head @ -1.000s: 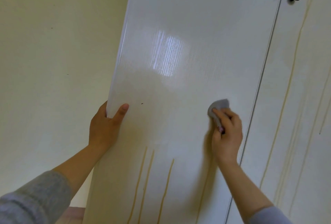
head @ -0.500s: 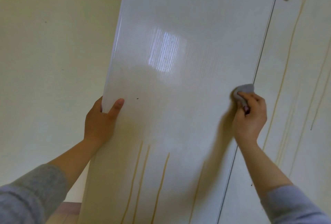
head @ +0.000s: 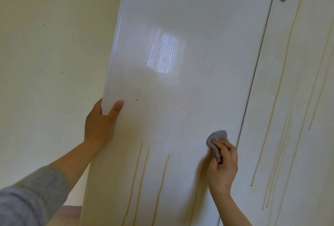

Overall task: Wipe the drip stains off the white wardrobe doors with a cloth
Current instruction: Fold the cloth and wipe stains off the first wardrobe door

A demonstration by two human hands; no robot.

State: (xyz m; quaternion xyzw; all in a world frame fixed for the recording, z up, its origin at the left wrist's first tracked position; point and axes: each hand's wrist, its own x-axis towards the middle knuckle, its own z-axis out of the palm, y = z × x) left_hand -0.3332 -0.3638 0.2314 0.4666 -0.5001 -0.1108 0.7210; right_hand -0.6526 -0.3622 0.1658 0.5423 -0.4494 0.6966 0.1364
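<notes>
Cloth [head: 217, 135], grey and bunched, sits on the left door [head: 180, 81] just beside the seam with the right door [head: 307, 135]. The right hand [head: 223, 166] curls round it and presses it to the panel. The left hand [head: 101, 122] grips this door's outer edge, thumb on the front face. Both doors run tall, leaning up to the right in view. Brown drips [head: 164, 177] run lengthwise low between the hands; bare panel lies above the cloth. Longer streaks [head: 252, 180] mark the right door.

Soft daylight, window glare on door [head: 180, 63]
</notes>
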